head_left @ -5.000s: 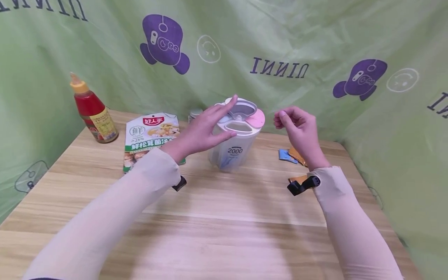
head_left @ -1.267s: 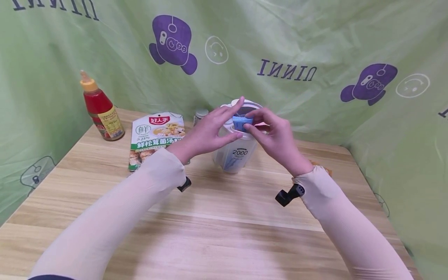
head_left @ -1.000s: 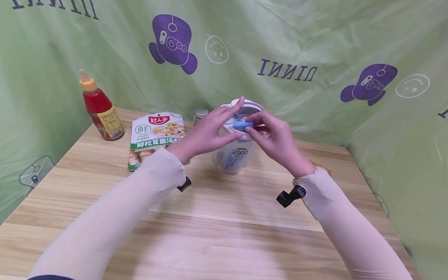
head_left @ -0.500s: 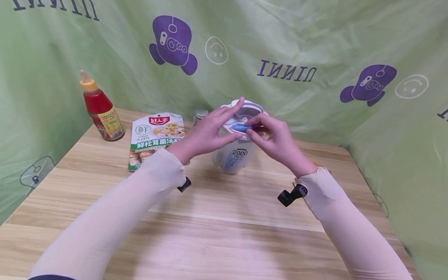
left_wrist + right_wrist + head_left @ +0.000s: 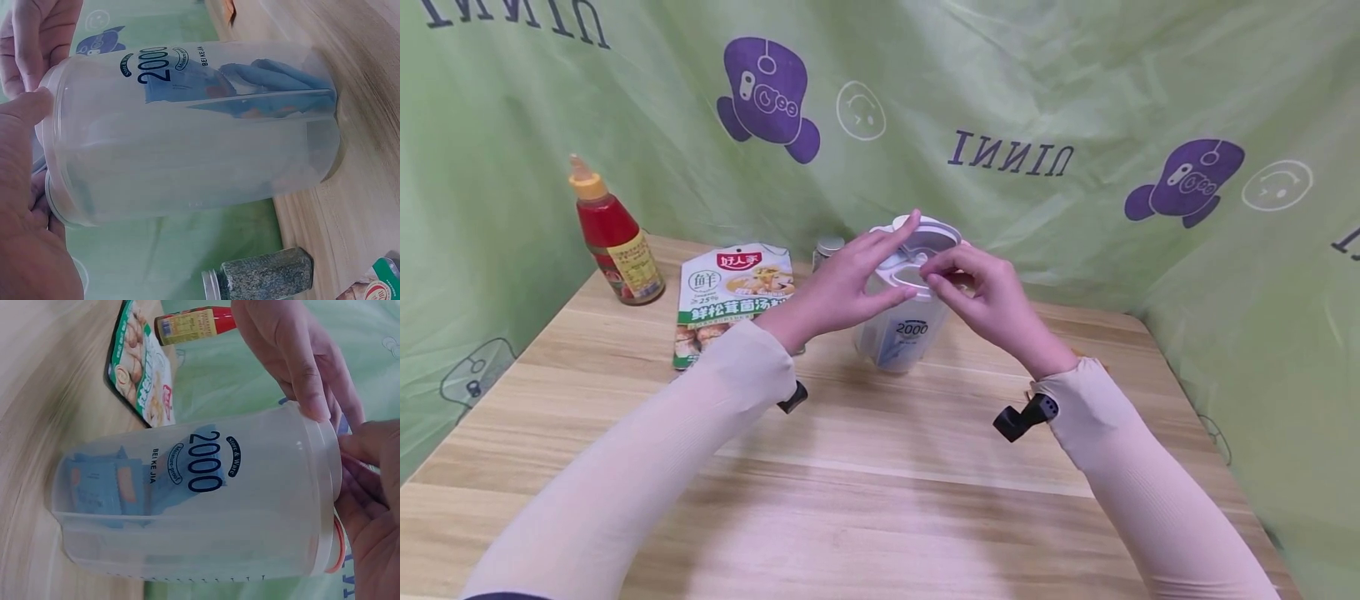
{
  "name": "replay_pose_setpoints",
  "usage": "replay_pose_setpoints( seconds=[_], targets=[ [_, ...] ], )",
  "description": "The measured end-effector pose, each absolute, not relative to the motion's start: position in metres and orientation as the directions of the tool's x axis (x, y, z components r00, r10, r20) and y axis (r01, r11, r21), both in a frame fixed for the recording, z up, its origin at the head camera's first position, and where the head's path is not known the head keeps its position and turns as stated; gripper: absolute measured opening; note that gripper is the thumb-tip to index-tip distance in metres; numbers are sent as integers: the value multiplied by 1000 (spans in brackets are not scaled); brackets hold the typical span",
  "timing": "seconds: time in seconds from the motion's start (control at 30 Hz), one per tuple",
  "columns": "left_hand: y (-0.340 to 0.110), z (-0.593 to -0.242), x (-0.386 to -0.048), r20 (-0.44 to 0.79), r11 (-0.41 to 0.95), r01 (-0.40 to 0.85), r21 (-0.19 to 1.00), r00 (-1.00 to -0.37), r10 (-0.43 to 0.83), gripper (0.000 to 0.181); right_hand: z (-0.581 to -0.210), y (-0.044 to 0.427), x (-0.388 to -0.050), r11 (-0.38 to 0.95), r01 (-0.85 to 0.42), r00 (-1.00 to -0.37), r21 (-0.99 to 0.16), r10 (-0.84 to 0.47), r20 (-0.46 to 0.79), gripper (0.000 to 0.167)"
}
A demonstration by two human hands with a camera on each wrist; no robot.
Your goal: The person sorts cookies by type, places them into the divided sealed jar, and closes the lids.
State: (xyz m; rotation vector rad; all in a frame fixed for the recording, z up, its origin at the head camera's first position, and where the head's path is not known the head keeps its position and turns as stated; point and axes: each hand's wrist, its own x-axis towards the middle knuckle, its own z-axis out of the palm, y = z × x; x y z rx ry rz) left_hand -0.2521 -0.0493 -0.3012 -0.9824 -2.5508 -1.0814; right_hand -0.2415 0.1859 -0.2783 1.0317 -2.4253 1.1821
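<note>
A translucent canister (image 5: 895, 337) marked 2000 stands upright on the table, one lid flap raised above an oval opening. My left hand (image 5: 850, 292) holds its rim from the left, thumb in front and long fingers stretched beside the raised flap. Over the opening, my right hand (image 5: 988, 287) has its thumb and fingertips curled close together, with no sachet visible between them. Blue sachets (image 5: 103, 487) lie at the bottom of a divided compartment in the right wrist view. Higher up, another blue sachet (image 5: 181, 84) shows behind the printing in the left wrist view.
A red sauce bottle (image 5: 613, 242) and a white and green food pouch (image 5: 733, 283) are at the left. Behind my left hand stands a small jar (image 5: 830, 246), seen with dark contents in the left wrist view. Orange packets are partly hidden by my right wrist.
The blue sachet pinched by my right hand over the opening has left the fingertips and gone down into the canister. My left hand stays on the rim.
</note>
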Motion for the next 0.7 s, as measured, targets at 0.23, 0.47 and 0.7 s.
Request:
replay_pose_setpoints(
  seconds=[0.23, 0.47, 0.7],
  targets=[
    [-49, -298, -254, 445, 504, 668, 548, -742, 501, 87, -275, 193, -243, 328, -623, -782, -710, -256, 568, 13],
    [-47, -298, -254, 439, 487, 660, 572, -748, 498, 87, -269, 200, -253, 211, -468, -883, -858, -153, 444, 27],
    [-48, -297, -256, 446, 418, 628, 656, -770, 457, 70, -261, 197, -262, 231, -321, -937, -918, -215, 274, 34]
  ],
)
